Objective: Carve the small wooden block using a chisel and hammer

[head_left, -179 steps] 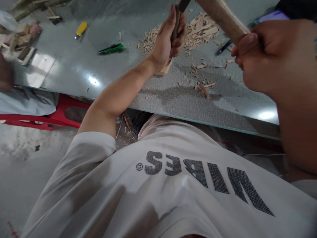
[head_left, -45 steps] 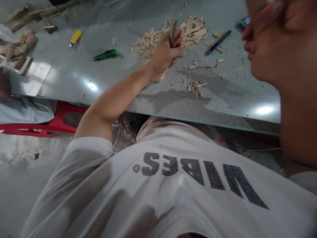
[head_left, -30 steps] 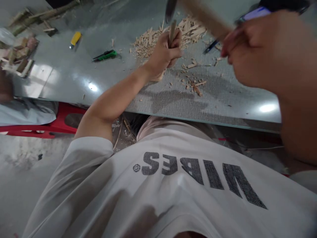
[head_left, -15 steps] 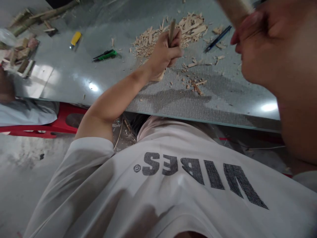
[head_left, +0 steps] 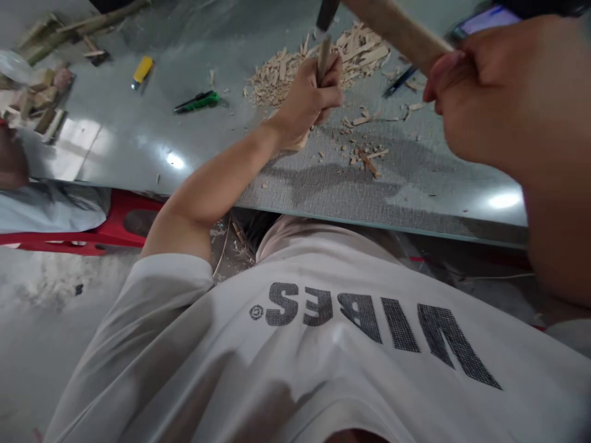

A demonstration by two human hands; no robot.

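My left hand (head_left: 318,89) is closed around an upright wooden handle (head_left: 324,58); the lower end of that tool is hidden. Beneath the hand and wrist, part of a pale wood block (head_left: 297,144) shows on the table. My right hand (head_left: 471,92), large and near the camera, is wrapped round the wooden shaft of a hammer (head_left: 397,31). The hammer's dark head reaches the top of the wooden handle, at the upper edge of the view; whether they touch is hard to tell. Wood shavings (head_left: 364,52) lie heaped behind my left hand.
On the grey table (head_left: 258,191) lie a green cutter (head_left: 197,102), a yellow cutter (head_left: 142,71) and a blue pen-like tool (head_left: 399,81). A phone (head_left: 487,21) is behind my right hand. Wood pieces (head_left: 44,104) and another person's arm (head_left: 12,160) are at the left.
My right hand has come down a little with the hammer, whose head now shows over the wooden handle. The phone has come into view. My left hand is nearly still.
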